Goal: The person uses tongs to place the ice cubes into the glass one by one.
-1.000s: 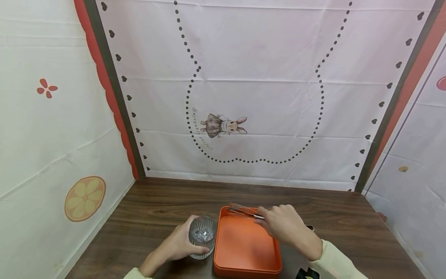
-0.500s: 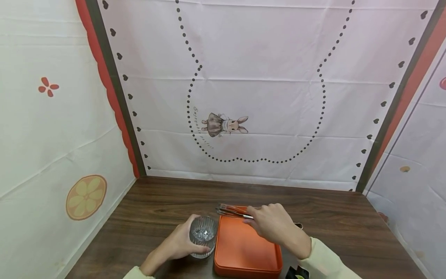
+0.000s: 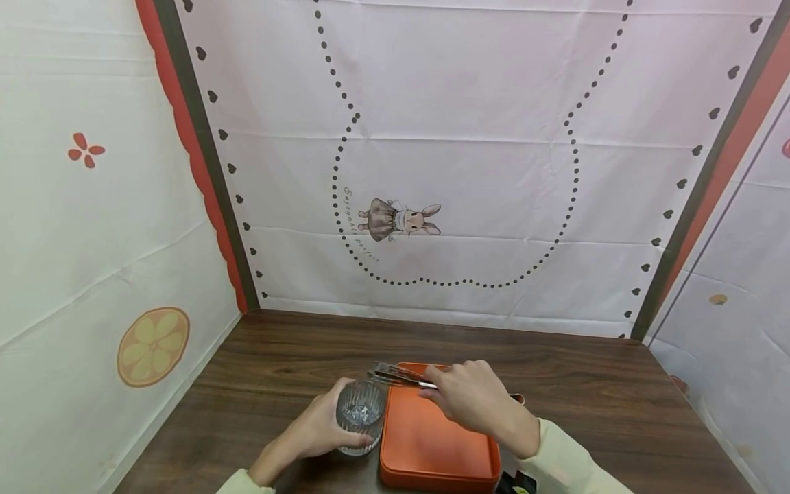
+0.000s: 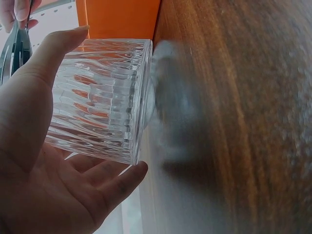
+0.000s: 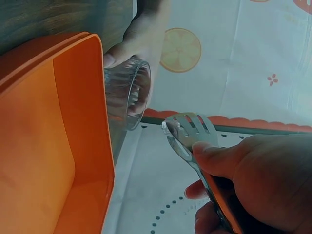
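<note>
My left hand grips a clear ribbed glass that stands upright on the table, fingers and thumb around its side. In the left wrist view, the thumb lies along the upper side of the glass. My right hand holds metal tongs with a slotted, fork-like head. Their heads reach past the far left corner of an orange box, close to the glass rim. In the right wrist view, a small clear piece shows at the tips of the tongs.
The open orange box stands just right of the glass, its near wall rising beside it. A black object sits by the right sleeve at the front edge. Printed cloth walls enclose the brown wooden table.
My right hand has moved left with the tongs, bringing their heads from above the box's far edge to beside the glass. My left hand and the glass have stayed in place.
</note>
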A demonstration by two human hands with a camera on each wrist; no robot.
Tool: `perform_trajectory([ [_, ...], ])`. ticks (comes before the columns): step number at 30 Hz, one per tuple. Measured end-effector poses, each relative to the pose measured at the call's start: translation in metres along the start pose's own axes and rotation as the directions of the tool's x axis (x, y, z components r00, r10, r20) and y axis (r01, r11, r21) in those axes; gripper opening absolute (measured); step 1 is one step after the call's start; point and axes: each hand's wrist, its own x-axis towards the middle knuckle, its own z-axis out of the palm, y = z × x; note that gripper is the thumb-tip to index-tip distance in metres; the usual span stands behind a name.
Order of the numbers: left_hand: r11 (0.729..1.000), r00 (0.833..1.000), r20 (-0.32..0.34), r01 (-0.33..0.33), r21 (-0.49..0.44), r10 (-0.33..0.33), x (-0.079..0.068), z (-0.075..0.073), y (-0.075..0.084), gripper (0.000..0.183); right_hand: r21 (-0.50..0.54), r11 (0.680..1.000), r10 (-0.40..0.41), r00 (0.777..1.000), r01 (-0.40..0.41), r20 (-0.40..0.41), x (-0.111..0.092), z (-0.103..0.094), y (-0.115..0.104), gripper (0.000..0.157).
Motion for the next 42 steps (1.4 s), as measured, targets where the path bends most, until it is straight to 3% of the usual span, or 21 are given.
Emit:
perform_trajectory([
  [18, 0.999, 1.000, 0.010, -0.029, -0.020, 0.029, 0.000, -0.001, -0.001, 0.094, 0.019, 1.000, -0.014, 1.000, 0.014, -0.001, 0.006, 0.003, -0.008, 0.025],
  [34, 0.999, 0.999, 0.038, 0.002, -0.040, -0.001, 0.001, -0.002, 0.000, 0.096, 0.076, 0.997, -0.012, 1.000, 0.012, -0.007, 0.004, 0.003, -0.009, 0.028],
  [42, 0.999, 0.999, 0.040, -0.007, -0.045, 0.009, 0.001, -0.002, -0.001, 0.092, 0.066, 0.997, 0.029, 1.000, -0.029, -0.004, -0.004, 0.004, -0.003, 0.031],
])
